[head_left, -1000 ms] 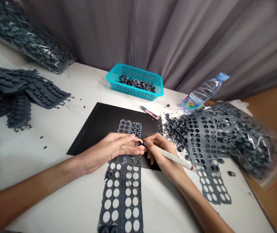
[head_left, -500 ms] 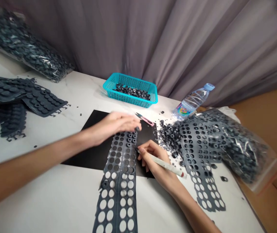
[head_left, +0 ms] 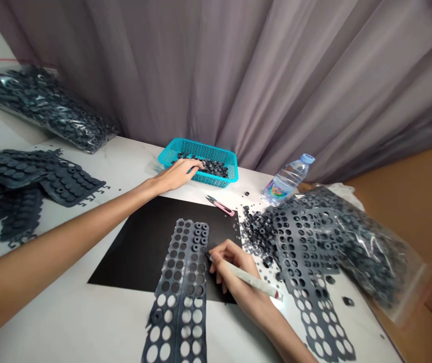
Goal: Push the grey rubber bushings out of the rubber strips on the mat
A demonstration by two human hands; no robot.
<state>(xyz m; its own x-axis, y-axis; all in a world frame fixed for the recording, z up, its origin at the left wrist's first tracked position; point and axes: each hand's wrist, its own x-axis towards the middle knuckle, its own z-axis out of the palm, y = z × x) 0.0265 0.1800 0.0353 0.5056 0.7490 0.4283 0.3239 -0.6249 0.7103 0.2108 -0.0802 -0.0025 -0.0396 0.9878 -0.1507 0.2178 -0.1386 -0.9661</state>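
My left hand reaches over the near rim of a turquoise basket, its fingers stretched out above small black rubber rings. Nothing shows in those fingers, though their tips partly merge with the rings. In my right hand is a white pen-like tool with a dark tip and a red end. The tip is beside the right edge of a grey perforated rubber strip. Several rings sit in the strip's upper right holes, and one more lies at its lower left.
Under the strip lies a black mat, with pink-handled thread snips at its top edge. Loose rings, another perforated strip, a filled bag and a bottle stand right. Moulded sheets and a bag lie left.
My left hand has moved from the top of the strip, where it held a small dark ring, up to the basket. My right hand stays by the strip with the pen-like tool. The view has tilted up.
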